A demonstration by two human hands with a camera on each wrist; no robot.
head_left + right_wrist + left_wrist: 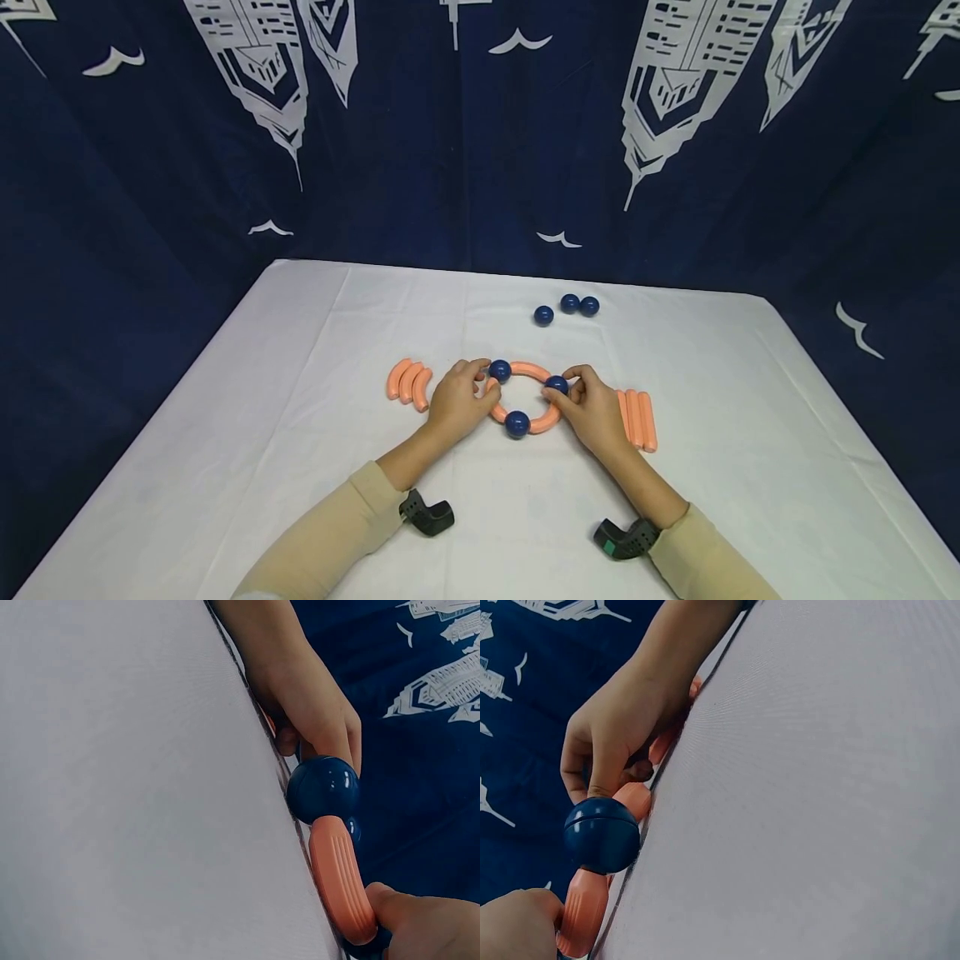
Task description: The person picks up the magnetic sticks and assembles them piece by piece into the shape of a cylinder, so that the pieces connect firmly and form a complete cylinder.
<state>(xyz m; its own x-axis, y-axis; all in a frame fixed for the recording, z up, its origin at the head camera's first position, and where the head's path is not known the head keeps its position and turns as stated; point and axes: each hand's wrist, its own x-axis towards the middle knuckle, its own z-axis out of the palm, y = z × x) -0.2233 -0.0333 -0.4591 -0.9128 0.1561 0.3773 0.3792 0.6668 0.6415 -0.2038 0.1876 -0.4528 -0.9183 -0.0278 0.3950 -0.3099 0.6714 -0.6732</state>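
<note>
A ring of three blue balls and curved orange rods lies on the white table. My left hand (459, 400) is at the ring's left side, its thumb on the left curved orange rod (584, 911) and its fingers by the upper-left blue ball (499, 371). On the other side, my right hand (596, 408) pinches the right blue ball (557, 384) between thumb and fingers. The front blue ball (517, 424) stands between the hands, joined to a curved orange rod (341, 877) on its right. Another curved rod (529, 370) spans the ring's far side.
Three loose curved orange rods (407, 382) lie left of my left hand. Straight orange rods (636, 419) lie beside my right hand, partly covered by it. Farther back are three loose blue balls (570, 303). A dark blue printed curtain (465, 167) hangs behind the table.
</note>
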